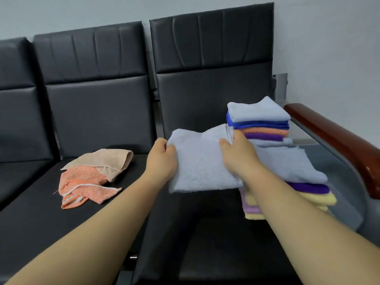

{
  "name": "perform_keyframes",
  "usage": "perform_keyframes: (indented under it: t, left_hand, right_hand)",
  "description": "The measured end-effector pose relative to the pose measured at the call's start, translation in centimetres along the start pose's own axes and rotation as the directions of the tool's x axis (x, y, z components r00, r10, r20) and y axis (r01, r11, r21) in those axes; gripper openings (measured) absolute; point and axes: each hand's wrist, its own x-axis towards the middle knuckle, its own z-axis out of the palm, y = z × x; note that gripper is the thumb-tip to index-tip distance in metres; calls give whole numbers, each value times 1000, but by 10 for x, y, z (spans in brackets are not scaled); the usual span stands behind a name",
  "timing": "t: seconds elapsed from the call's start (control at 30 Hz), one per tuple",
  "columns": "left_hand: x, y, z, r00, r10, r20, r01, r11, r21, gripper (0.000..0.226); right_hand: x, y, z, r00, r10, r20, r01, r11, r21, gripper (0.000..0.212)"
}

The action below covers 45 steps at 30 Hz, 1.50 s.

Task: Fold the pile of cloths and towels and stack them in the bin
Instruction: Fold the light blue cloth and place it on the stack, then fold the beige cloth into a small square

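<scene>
While both bare forearms reached forward over the black bench seat, the left hand pinched the upper left edge of a pale blue towel, thumb on top and fingers curled beneath; the right hand clamped the same towel at its upper right edge, fingertips bent over the cloth; the hands stood apart with the towel spread between them, lifted above the seat and sagging a little in the middle. Just right of the towel, two piles of folded cloths sat on the same seat; the far stack, near the backrest, showed pale blue on top, then bright blue, orange and purple; the near stack showed pale blue over purple, yellow and lilac, its left side hidden by the right forearm. A wooden armrest ran beside both stacks. On the neighbouring seat to the left, well apart from the hands, a beige cloth lay unfolded across a crumpled orange towel.
</scene>
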Motion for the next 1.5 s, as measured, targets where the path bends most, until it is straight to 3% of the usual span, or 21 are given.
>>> perform_keyframes:
  t: [0.17,0.4,0.53,0.63,0.7,0.8,0.93,1.17,1.37,1.5]
  left_hand:
    - [-16,63,50,995,57,78,-53,997,-54,15]
    - [-26,112,138,975,77,209,-48,989,-139,12]
    - [-21,92,178,956,-18,294,0,998,62,14]
    - [-19,67,196,937,-100,334,8,964,266,19]
    - [-17,62,200,935,-124,332,38,966,254,20]
    - [-13,65,193,940,-111,321,51,980,190,10]
    - [-5,69,180,950,-68,306,12,984,180,27]
    - [6,43,115,970,-101,221,69,987,148,36]
    - [19,-24,15,983,-165,82,136,951,279,25]
    - [32,-76,-62,981,-191,16,170,905,390,22]
  right_hand:
    - [5,24,-78,992,6,-129,-9,1000,-21,36]
    - [21,75,-157,961,62,-270,-93,990,-106,50]
    - [27,115,-146,972,139,-189,-184,953,-242,51]
    - [29,131,-137,955,280,-93,-294,935,-200,59]
    - [31,135,-140,949,310,-56,-315,936,-159,68]
    - [27,133,-146,966,256,-27,-257,955,-145,73]
    - [12,117,-147,989,143,-37,-147,947,-285,77]
    - [-26,53,-99,971,-239,18,213,827,-520,42]
    - [-37,-3,-6,903,-358,237,429,754,-497,48]
    - [-42,-25,70,846,-345,407,508,754,-416,48]
